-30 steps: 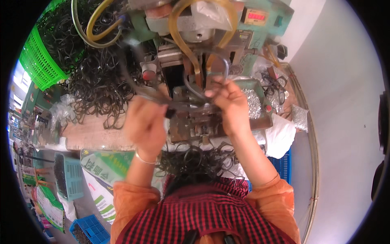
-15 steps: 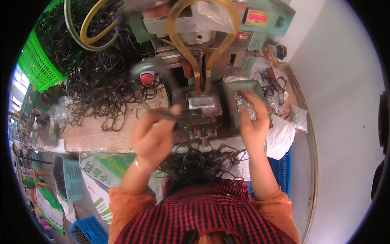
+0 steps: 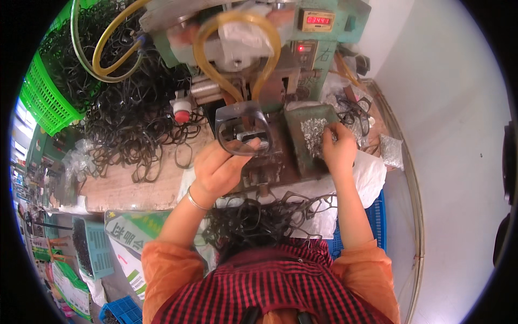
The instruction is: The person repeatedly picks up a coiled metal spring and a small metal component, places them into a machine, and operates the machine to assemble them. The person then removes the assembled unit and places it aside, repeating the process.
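My left hand (image 3: 218, 168) grips a dark, glossy eyeglass frame (image 3: 231, 112) by its near rim, raised in front of the press. Through its opening shows part of a metal fixture (image 3: 248, 135) on the press bed; the frame and fingers hide the rest. At the right, my right hand (image 3: 341, 150) is over a green metal tray (image 3: 297, 143) with its thumb and fingers pinched together. Small silvery metal pieces (image 3: 313, 132) lie heaped beside those fingertips. Whatever is in the pinch is too small to make out.
The green press (image 3: 345, 40) stands ahead, with a looped yellow hose (image 3: 202, 46) and red button (image 3: 182, 115). Dark frames (image 3: 129, 102) are piled left by a green basket (image 3: 48, 102); others (image 3: 243, 218) lie near my lap. A bag of silvery pieces (image 3: 391, 151) sits right.
The left hand has brought the frame, blurred before, up over the fixture and holds it steadier. My right fingers have closed from a looser spread into a pinch. The whole view has shifted slightly.
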Tool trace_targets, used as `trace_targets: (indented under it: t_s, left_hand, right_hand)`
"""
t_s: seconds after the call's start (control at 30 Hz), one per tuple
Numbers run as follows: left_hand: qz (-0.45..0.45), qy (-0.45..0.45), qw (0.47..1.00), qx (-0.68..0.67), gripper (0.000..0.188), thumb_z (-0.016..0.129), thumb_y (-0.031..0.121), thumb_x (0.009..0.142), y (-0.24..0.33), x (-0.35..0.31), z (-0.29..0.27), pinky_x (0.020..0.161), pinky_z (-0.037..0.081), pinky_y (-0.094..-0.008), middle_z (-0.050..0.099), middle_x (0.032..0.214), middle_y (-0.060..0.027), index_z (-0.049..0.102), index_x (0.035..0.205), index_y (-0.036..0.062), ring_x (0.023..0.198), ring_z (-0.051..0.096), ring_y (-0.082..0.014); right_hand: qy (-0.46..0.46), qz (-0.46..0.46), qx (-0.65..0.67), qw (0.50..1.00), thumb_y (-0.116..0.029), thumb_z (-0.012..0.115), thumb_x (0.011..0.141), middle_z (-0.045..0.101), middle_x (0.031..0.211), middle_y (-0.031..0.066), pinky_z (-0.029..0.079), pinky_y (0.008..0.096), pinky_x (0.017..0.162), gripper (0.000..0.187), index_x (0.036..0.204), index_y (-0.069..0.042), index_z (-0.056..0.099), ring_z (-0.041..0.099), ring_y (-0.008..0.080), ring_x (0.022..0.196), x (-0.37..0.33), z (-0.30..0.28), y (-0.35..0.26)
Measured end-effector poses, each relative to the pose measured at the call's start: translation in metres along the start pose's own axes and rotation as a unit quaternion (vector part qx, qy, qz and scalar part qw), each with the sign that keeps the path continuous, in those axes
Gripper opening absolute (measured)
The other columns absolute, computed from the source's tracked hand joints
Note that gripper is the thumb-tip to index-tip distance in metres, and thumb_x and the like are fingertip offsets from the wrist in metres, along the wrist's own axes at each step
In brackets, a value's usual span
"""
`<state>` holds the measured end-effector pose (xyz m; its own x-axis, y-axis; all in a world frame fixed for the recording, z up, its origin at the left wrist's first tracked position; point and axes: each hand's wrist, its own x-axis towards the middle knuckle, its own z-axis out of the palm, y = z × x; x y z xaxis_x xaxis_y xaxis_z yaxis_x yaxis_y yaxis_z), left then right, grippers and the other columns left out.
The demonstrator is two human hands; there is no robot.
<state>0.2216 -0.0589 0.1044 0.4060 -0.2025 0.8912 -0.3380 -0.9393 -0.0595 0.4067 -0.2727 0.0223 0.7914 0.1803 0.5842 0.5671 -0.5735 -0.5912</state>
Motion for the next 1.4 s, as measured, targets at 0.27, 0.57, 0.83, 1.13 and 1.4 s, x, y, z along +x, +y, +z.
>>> trace_targets:
  t_s: [0.27,0.57,0.83,1.13,1.4]
  left_hand:
    - [-0.068,0.028,0.997,-0.017,0.039,0.073,-0.005,0.063,0.015,-0.004,0.005,0.052,0.045,-0.031,0.063,0.085,-0.007,0.075,0.101,0.0033,0.063,0.056,-0.0219]
    - [-0.08,0.017,0.997,-0.014,0.036,0.066,-0.006,0.068,0.014,-0.004,0.0,0.054,0.045,-0.0312,0.065,0.084,-0.0083,0.075,0.102,0.0032,0.064,0.057,-0.0224]
    - [-0.036,0.043,0.997,-0.05,0.042,0.062,-0.011,0.069,0.006,-0.004,0.008,0.06,0.048,-0.033,0.066,0.09,-0.0092,0.072,0.108,0.0024,0.071,0.06,-0.025]
    - [-0.056,0.033,0.995,-0.07,0.037,0.065,-0.009,0.07,0.007,-0.004,0.003,0.06,0.049,-0.0336,0.068,0.094,-0.0097,0.071,0.105,0.0023,0.071,0.06,-0.025]
    - [-0.21,0.13,0.968,0.037,0.021,0.064,-0.005,0.081,0.014,-0.034,-0.039,0.069,0.051,-0.0323,0.068,0.102,-0.0117,0.07,0.1,0.0026,0.083,0.064,-0.0236]
  right_hand:
    - [0.012,0.029,0.04,0.999,-0.012,0.068,0.085,0.07,0.082,0.0156,0.052,0.0398,0.071,0.011,0.092,-0.004,0.069,0.068,0.033,0.078,-0.002,-0.004,-0.005]
    - [0.151,-0.132,0.045,0.979,-0.006,0.062,0.08,0.065,0.084,0.0109,0.047,0.0387,0.067,0.009,0.09,-0.007,0.063,0.06,0.032,0.075,-0.067,0.013,-0.003]
    - [0.117,-0.019,0.072,0.99,-0.008,0.066,0.082,0.066,0.081,0.0091,0.048,0.0398,0.069,0.006,0.087,-0.007,0.065,0.061,0.0312,0.074,-0.043,0.003,-0.011]
    - [-0.031,0.112,0.172,0.978,-0.004,0.064,0.086,0.072,0.088,0.0125,0.052,0.0301,0.075,0.017,0.102,0.001,0.068,0.067,0.0181,0.078,-0.002,-0.018,0.0]
    - [-0.011,0.083,0.19,0.978,-0.003,0.064,0.089,0.072,0.093,0.0118,0.051,0.0286,0.077,0.017,0.104,0.001,0.069,0.067,0.0168,0.083,-0.025,-0.018,0.011]
